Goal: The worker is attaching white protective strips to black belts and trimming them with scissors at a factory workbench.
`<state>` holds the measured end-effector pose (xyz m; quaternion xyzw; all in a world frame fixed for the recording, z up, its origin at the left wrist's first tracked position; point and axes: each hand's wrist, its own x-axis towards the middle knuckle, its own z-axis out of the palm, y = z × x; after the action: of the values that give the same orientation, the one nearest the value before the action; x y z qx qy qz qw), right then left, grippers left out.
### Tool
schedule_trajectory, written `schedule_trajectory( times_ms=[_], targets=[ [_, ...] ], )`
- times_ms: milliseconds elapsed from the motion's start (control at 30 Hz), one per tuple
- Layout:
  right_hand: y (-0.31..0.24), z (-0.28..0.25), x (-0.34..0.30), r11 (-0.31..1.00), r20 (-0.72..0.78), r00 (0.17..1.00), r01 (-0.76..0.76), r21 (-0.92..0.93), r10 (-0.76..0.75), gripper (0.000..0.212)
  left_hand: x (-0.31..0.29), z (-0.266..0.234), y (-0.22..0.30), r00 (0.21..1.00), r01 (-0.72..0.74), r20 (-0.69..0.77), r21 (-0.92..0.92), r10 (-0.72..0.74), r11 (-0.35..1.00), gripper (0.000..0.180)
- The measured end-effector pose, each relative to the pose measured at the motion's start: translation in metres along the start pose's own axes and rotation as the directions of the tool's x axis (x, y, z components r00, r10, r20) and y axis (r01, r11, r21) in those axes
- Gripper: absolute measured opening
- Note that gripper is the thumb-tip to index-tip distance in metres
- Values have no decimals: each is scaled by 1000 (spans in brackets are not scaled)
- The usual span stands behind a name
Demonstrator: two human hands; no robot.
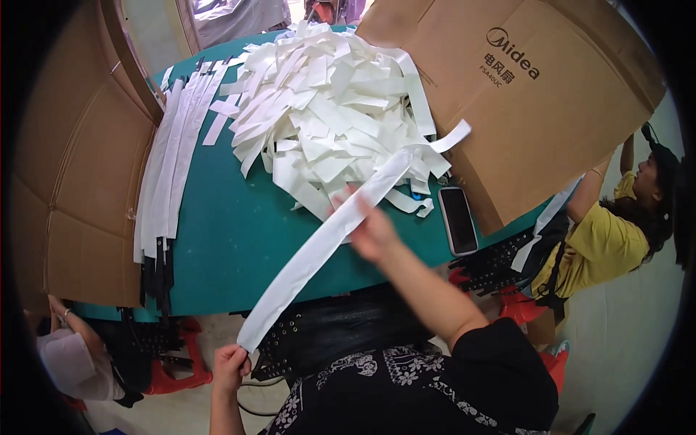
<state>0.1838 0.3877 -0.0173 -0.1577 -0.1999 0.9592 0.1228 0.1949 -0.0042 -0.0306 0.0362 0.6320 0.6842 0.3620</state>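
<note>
A long white strip (312, 257) of paper or cloth stretches diagonally from my lap up to a loose pile. Its lower end is pinched in my left hand (230, 366), with the thumb and fingers closed. My right hand (373, 230) is blurred by motion at the strip's upper half. The strip covers part of that hand, so I cannot tell how its fingers sit. Beyond the strip's upper end lies a big heap of short white strips (326, 109). Black eyelet straps (341, 326) lie across my lap, below the table edge.
The green table (225, 246) carries white-wrapped black straps (174, 159) at left and a phone (457, 221) at right. Cardboard panels (87, 159) stand on the left, with a carton (500, 123) on the right. People sit on both sides; one wears a yellow shirt (602, 239).
</note>
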Motion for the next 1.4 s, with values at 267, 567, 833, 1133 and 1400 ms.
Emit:
schedule_trajectory(
  times_ms=[267, 567, 833, 1133, 1400],
  targets=[
    [-189, -22, 117, 819, -267, 828, 338, -464, -493, 31, -4, -11, -7, 990, 136, -61, 154, -128, 979, 23],
    [-309, 47, 260, 140, -77, 674, 39, -989, -734, 39, 50, 79, 28, 992, 114, -78, 236, -98, 965, 21],
    [-216, 45, 140, -154, 187, 914, 140, -978, -360, 33, 121, 104, 37, 985, 141, 93, 56, -146, 988, 19],
    [14, -13, -11, 375, -234, 958, -280, -884, 163, 29, 124, 106, 36, 965, 191, 171, 54, -198, 980, 16],
    [24, -17, -21, 348, -115, 993, -118, -930, 30, 23, 133, 114, 38, 961, 153, 215, 122, -176, 981, 15]
  ],
)
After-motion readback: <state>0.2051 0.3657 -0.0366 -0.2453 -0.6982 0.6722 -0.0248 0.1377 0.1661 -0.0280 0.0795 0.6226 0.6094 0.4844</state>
